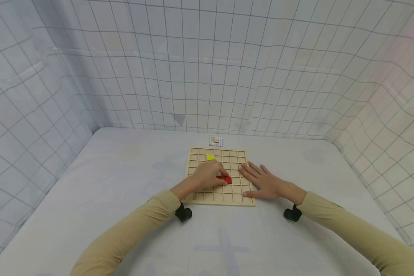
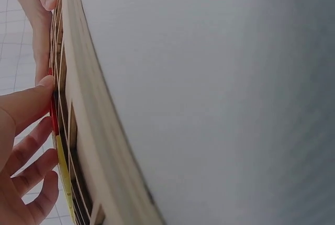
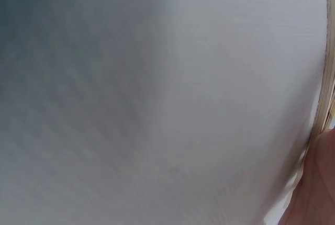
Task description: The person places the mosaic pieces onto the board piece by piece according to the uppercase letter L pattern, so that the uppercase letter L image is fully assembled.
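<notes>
A wooden grid board (image 1: 239,198) with square cells lies on the white cloth. My left hand (image 1: 207,174) is over its middle, thumb and index finger pinching at a red tile (image 1: 228,180) set among the cells. Part of the red strip is hidden under the fingers. Just beyond that hand, a yellow tile (image 1: 210,157) sits in a cell near the far edge. In the left wrist view the thumb tip meets the red piece (image 2: 54,115), and the yellow (image 2: 64,167) shows beside the curled fingers. Spread flat, my right hand (image 1: 267,184) rests on the board's right edge.
A small card (image 1: 215,140) printed with a grid and coloured squares lies just past the board's far edge. White cloth (image 1: 141,165) covers the table, and grid-patterned curtains (image 1: 200,65) enclose it at the back and sides. Black wrist cameras (image 1: 183,212) hang below both sleeves.
</notes>
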The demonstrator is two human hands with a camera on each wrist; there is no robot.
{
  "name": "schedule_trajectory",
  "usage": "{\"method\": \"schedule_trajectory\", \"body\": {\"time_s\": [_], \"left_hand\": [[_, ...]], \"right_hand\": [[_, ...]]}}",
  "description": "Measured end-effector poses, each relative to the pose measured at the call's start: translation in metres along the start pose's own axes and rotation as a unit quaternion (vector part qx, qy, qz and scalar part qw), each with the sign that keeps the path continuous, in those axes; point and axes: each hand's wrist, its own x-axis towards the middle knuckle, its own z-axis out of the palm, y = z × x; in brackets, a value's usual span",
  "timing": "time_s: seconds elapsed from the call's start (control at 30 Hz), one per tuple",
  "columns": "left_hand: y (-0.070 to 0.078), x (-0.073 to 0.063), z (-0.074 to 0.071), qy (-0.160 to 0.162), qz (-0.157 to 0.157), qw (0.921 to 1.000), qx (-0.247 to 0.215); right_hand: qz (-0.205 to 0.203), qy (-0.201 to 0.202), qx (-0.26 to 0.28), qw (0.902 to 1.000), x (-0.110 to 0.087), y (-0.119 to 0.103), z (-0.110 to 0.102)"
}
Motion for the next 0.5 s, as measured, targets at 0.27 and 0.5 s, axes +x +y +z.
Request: {"method": "schedule_trajectory", "body": {"time_s": [0.27,0.5], "left_hand": [[0.000,-0.003,0.000,-0.003,-0.003,1.0000,0.002],[-0.012,-0.022,-0.014,0.074,-0.024,0.9970,0.004]], "right_hand": [[0.001,-0.010,-0.003,0.9999,0.002,0.000,-0.003],[0.006,0.005,-0.015,0.9999,-0.003,0.010,-0.012]]}}
